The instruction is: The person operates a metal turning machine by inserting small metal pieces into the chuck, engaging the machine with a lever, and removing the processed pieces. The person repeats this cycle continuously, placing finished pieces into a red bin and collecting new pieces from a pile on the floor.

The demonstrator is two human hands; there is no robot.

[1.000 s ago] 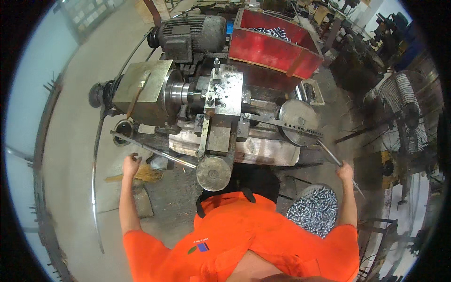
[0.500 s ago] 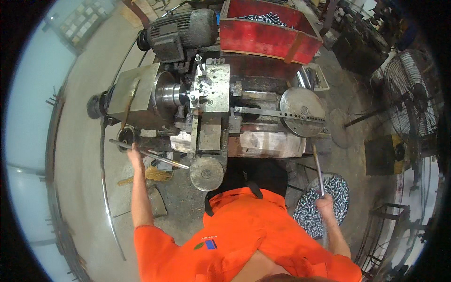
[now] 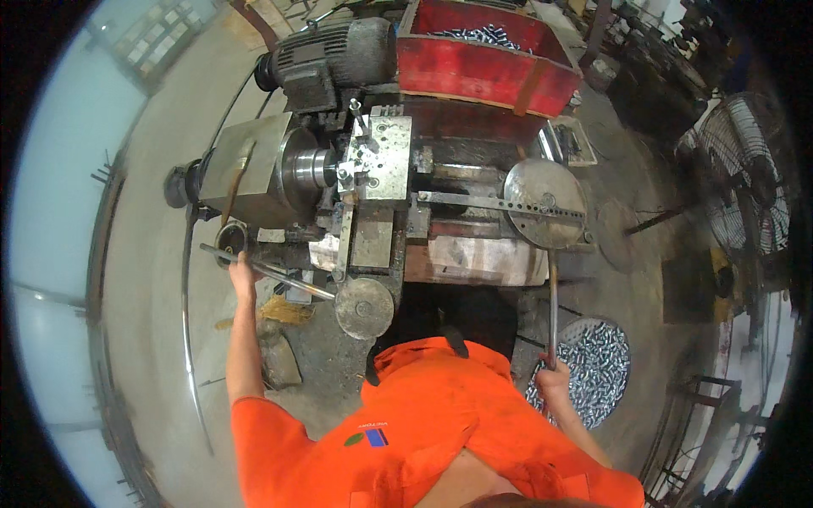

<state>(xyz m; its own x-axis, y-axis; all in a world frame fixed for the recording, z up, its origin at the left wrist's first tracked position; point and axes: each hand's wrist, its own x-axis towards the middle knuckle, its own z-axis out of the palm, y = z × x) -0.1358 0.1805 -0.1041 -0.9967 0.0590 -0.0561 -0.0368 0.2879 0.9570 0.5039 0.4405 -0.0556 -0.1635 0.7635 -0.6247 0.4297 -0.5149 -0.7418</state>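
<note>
My left hand [image 3: 243,273] is closed around a long metal lever [image 3: 292,282], near its outer end. That lever runs to a small round metal disc [image 3: 364,308] at the front of a lathe. Lower right, my right hand [image 3: 555,381] grips the end of a second lever [image 3: 554,309], which reaches up to a large round plate [image 3: 546,203]. A perforated flat bar [image 3: 500,204] links this plate to the carriage block [image 3: 381,161]. Left of the block sits the chuck [image 3: 301,169]; any workpiece in it is too small to make out.
Under my right arm stands a round container of small shiny metal parts [image 3: 597,372]. A red bin [image 3: 474,76] with similar parts is behind the lathe, beside a motor [image 3: 339,59]. A fan [image 3: 741,173] stands at right; a straw brush [image 3: 284,311] lies on the floor at left.
My right hand has swung its lever to the left, so the lever now points almost straight toward me. The left hand keeps its hold with little movement. The view has shifted slightly.
</note>
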